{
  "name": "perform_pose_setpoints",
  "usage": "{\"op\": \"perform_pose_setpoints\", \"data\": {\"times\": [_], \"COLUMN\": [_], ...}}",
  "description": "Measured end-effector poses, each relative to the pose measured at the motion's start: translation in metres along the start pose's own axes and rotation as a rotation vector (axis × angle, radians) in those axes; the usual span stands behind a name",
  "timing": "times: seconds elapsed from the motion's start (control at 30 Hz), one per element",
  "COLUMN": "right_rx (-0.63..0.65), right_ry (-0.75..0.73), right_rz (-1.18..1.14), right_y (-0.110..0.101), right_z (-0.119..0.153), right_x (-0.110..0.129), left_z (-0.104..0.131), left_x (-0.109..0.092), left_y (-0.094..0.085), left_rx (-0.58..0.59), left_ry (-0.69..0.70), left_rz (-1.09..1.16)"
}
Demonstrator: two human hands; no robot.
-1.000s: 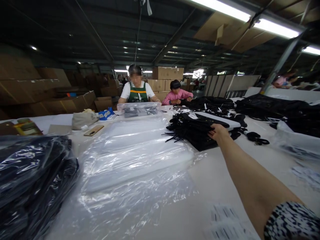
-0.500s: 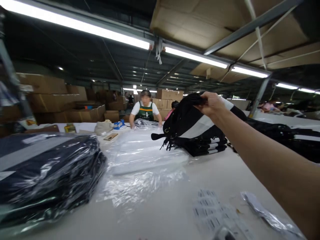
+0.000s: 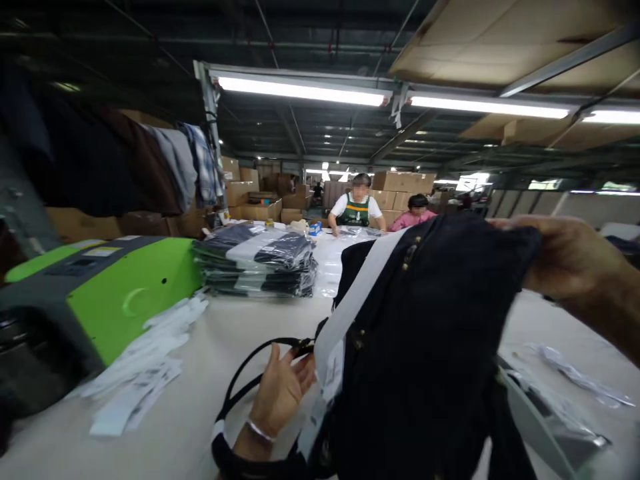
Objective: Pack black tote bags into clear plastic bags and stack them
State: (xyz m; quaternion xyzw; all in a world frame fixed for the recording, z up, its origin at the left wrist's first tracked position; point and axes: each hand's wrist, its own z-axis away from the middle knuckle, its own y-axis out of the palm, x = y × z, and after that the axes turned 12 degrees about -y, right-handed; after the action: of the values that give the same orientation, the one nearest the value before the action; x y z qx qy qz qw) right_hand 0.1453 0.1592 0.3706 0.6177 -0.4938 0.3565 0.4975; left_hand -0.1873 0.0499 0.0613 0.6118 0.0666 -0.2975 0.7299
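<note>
A black cloth item point(image 3: 425, 333) with a pale band, small metal eyelets and a strap hangs in front of me over the white table point(image 3: 225, 333). My right hand point(image 3: 570, 257) is closed on its upper right edge, raised above the table. Lower down, at its left side, is my left hand point(image 3: 287, 387), palm up with fingers apart, beside the pale band and under the black strap point(image 3: 245, 373). A silvery bracelet circles my left wrist.
Bagged dark garments point(image 3: 257, 260) are stacked at the table's back. On the left stand a green and grey machine point(image 3: 135, 287) and paper labels point(image 3: 145, 367). A person in a green apron point(image 3: 356, 210) and one in pink point(image 3: 413, 217) are across. Plastic packets point(image 3: 580, 373) lie right.
The view has swung left. My right hand has brought the black item from the pile at the back to close in front of me, and my left hand has come into view.
</note>
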Motion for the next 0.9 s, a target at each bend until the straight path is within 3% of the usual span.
{"op": "perform_pose_setpoints", "data": {"times": [0.07,0.17,0.27,0.37,0.43,0.5,0.6,0.7,0.8,0.83,0.9], "right_rx": [0.014,0.242,0.612,0.746,0.685,0.590,0.457,0.360,0.361,0.390,0.497], "right_ry": [0.170,0.390,0.452,0.283,0.130,0.024,-0.110,-0.244,-0.331,-0.349,-0.376], "right_rz": [0.148,0.331,0.457,0.845,1.116,1.234,1.288,1.307,1.279,1.260,1.203], "right_y": [-0.022,-0.057,-0.073,-0.063,-0.050,-0.037,-0.021,-0.006,0.004,0.003,-0.006], "right_z": [0.026,0.044,0.046,0.041,0.034,0.026,0.012,-0.001,0.001,0.009,0.040], "right_x": [-0.024,-0.075,-0.139,-0.200,-0.232,-0.256,-0.273,-0.268,-0.248,-0.241,-0.230], "left_z": [0.049,0.116,0.162,0.180,0.181,0.175,0.149,0.108,0.077,0.074,0.079], "left_x": [-0.018,-0.025,-0.006,0.030,0.057,0.084,0.127,0.172,0.198,0.198,0.187], "left_y": [-0.018,-0.037,-0.044,-0.051,-0.057,-0.058,-0.038,0.007,0.042,0.045,0.033], "left_rx": [-0.006,-0.085,-0.206,-0.359,-0.479,-0.542,-0.445,-0.281,-0.231,-0.224,-0.231], "left_ry": [0.121,0.303,0.442,0.443,0.414,0.400,0.352,0.272,0.178,0.141,0.115], "left_rz": [0.068,0.064,-0.066,-0.281,-0.439,-0.568,-0.644,-0.605,-0.551,-0.568,-0.738]}}
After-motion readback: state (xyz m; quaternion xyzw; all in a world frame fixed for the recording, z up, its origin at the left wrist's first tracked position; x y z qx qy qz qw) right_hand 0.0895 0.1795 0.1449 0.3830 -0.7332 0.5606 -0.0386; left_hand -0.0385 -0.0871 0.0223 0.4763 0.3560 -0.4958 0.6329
